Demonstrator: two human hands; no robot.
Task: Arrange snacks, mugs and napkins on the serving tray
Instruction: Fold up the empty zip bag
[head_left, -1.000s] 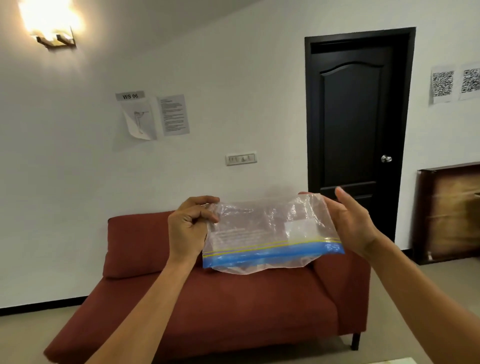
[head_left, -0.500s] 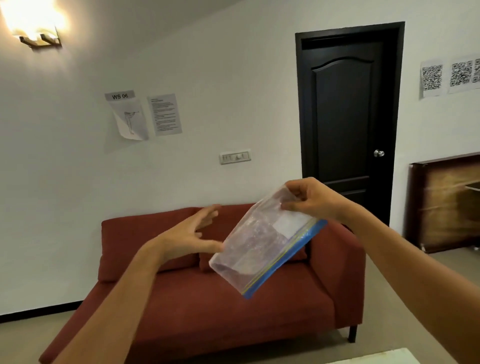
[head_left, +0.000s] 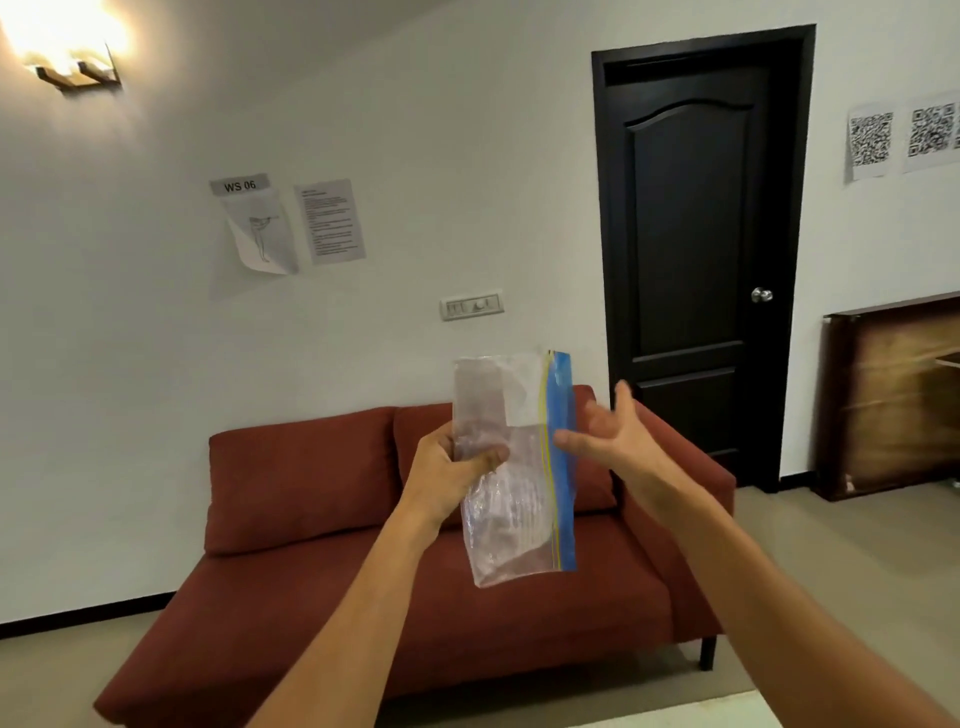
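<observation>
At mid-frame our left hand (head_left: 444, 470) grips a zip bag (head_left: 519, 525) by its left edge, fingers curled round it, holding it upright with the blue seal turned right, likely so our right hand (head_left: 608, 436), fingers spread and empty just beside that seal, can open it; no tray shows. Behind stand a red sofa (head_left: 311, 493) and a black door (head_left: 696, 260) at right; a wall lamp (head_left: 67, 52) glows at upper left; a pale surface (head_left: 701, 714) edges the bottom right.
</observation>
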